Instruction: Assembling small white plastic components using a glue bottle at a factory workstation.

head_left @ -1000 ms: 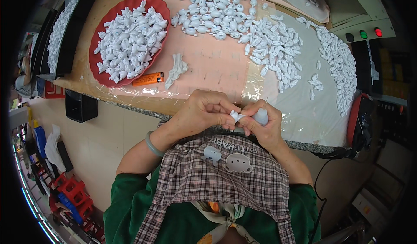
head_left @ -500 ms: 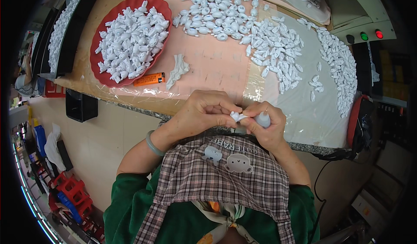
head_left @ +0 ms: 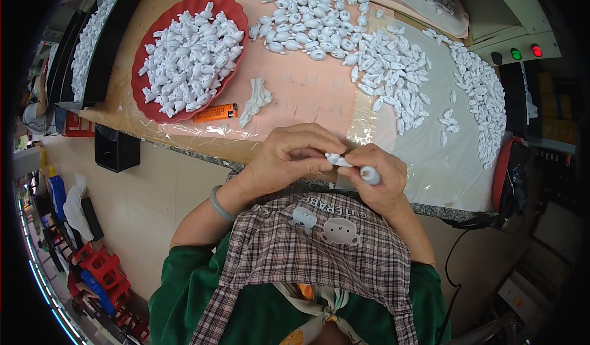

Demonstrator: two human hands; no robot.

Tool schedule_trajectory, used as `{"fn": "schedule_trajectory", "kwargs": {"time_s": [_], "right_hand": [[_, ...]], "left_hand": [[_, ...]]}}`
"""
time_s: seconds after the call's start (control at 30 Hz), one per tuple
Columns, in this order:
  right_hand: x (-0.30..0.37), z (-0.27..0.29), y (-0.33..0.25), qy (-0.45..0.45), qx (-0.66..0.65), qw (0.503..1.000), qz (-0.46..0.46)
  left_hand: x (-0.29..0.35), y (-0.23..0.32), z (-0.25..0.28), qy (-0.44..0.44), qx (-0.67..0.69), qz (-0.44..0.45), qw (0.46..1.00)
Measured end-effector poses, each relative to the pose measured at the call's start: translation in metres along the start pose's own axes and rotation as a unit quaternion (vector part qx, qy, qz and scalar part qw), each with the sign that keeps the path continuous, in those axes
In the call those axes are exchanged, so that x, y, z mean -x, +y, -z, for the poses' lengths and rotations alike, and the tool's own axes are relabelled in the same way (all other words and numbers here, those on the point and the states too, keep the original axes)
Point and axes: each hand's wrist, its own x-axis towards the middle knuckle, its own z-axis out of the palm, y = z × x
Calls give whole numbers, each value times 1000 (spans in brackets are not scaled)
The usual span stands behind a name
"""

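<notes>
Clock centred on where the hands meet. Worktable (head_left: 120,90) runs from 9 to 3 o'clock. Loose white pieces (head_left: 402,78) spread across it, 12 to 2. Red scalloped bowl (head_left: 238,17) at 10, heaped with white pieces. Left hand (head_left: 292,152), at 9: narrow pinch on a small part. Right hand (head_left: 384,176), at 4: pinching its other end. Crumpled tissue (head_left: 255,101) at 10; orange oblong item (head_left: 215,113) beside it. Pale bottle (head_left: 370,175) within the right hand's grasp. Small white part (head_left: 337,159) at centre, between both hands' fingertips.
</notes>
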Motion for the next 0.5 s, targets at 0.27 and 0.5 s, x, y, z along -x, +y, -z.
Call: {"fn": "schedule_trajectory", "kwargs": {"time_s": [0.27, 0.5], "right_hand": [[5, 7, 0, 13, -92, 983, -156], [14, 18, 8, 10, -18, 989, -150]], "left_hand": [[3, 7, 9, 42, -48, -29, 998], [15, 64, 81, 316, -505, -206, 776]]}}
